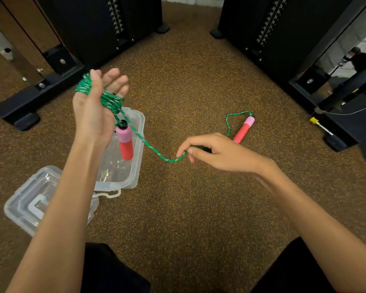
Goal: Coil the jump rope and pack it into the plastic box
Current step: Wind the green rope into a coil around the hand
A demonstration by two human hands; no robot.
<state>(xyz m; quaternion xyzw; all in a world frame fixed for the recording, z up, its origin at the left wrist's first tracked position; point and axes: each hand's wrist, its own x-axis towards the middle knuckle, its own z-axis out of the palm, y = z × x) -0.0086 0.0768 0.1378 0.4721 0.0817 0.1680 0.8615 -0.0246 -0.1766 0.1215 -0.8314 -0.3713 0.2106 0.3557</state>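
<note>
The green jump rope (156,152) is wound in several loops round my left hand (95,106), which is raised palm up with straight fingers. One pink and red handle (124,142) dangles from the coil, above the clear plastic box (138,123) on the floor. From the coil the rope sags across to my right hand (216,152), which pinches it between thumb and fingers. Beyond that hand the rope loops on the floor to the second handle (243,129), which lies flat.
The box's clear lid (28,199) lies on the speckled brown floor at the lower left, under my left forearm. Black gym machine frames (40,87) stand at left and right, with a yellow-tipped pin (314,121) at the right. My dark-clothed knees fill the bottom edge.
</note>
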